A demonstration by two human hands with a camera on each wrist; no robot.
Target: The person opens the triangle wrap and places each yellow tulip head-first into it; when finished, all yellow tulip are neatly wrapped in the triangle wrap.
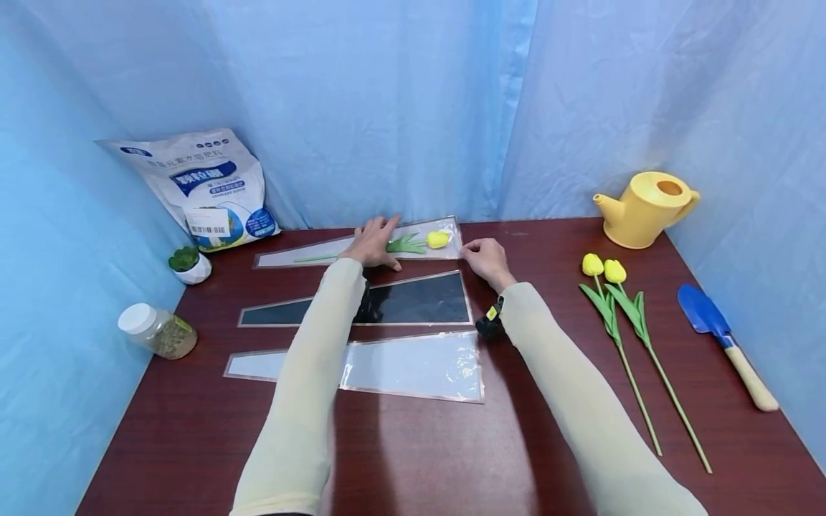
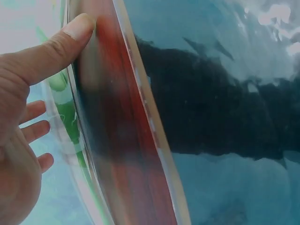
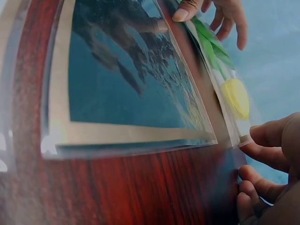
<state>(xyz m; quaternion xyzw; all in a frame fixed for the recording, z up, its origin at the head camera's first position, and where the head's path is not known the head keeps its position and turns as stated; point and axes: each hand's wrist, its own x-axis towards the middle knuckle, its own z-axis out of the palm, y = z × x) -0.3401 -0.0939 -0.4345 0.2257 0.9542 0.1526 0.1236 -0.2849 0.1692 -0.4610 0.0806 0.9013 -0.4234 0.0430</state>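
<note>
The left hand (image 1: 372, 244), fingers spread, rests on a sleeve (image 1: 323, 248) holding a tulip (image 1: 406, 246) at the table's (image 1: 426, 444) 12 o'clock; the right hand (image 1: 488, 261) pinches its 3 o'clock end. Sleeving appears underway, probably calling next for smoothing.

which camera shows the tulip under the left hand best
The head view: it takes in the tulip from yellow bloom to stem, though the left hand covers part. The right wrist view shows bloom and leaves closer, not the whole stem; the left wrist view, only green parts.
</note>
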